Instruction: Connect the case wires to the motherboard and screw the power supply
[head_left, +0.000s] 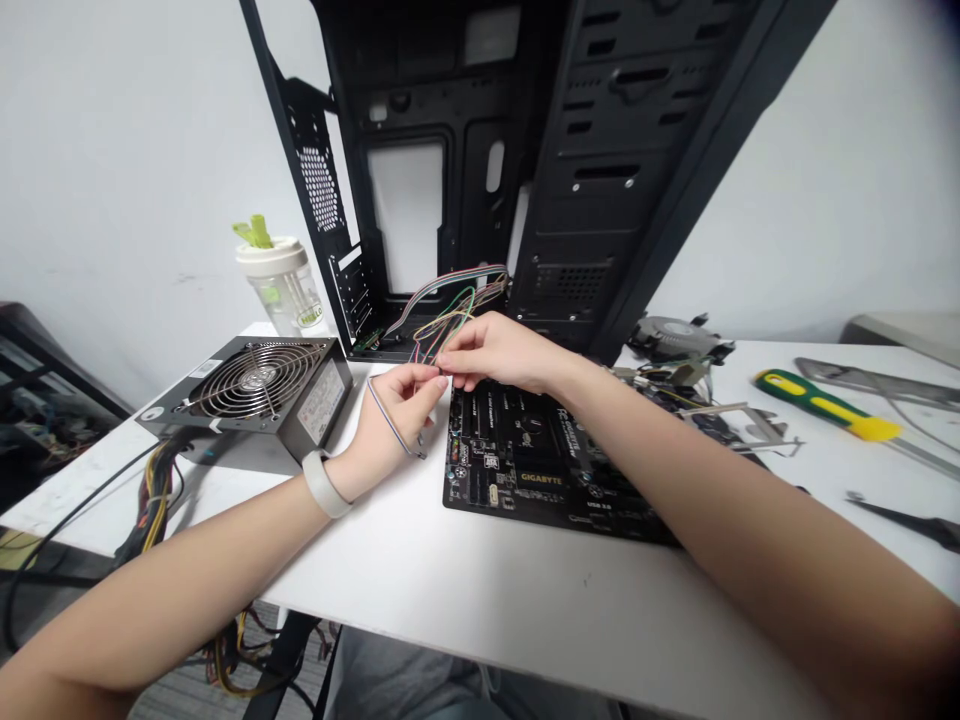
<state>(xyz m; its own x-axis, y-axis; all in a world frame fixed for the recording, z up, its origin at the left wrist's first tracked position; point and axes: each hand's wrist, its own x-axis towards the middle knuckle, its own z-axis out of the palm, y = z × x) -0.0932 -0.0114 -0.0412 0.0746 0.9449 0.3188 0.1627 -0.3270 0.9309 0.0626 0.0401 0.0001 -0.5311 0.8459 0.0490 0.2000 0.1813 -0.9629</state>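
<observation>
- from where i stand, the power supply [311,405] sits at the left of the white worktop [405,570], its fan grille facing up and a bundle of cables [154,495] hanging from it.
- just behind it, a clear cup [281,290] with a pale lid and green spout.
- next, the open black computer case [622,230] standing upright at the back.
- the left hand [394,420], a pale band [327,485] on its wrist, has thumb and forefinger pinched on the thin wires [454,318]; a flat strand [391,418] crosses this hand.
- those coloured wires run from the case's lower interior to the fingers, in front of the case.
- the right hand [502,352] meets the left there, fingers closed narrowly on the wires too.
- under the right arm, a black motherboard [540,480] lies flat.
- beyond it, a cooler fan [675,335] among loose metal parts.
- far right, a green-and-yellow-handled screwdriver [825,405].
</observation>
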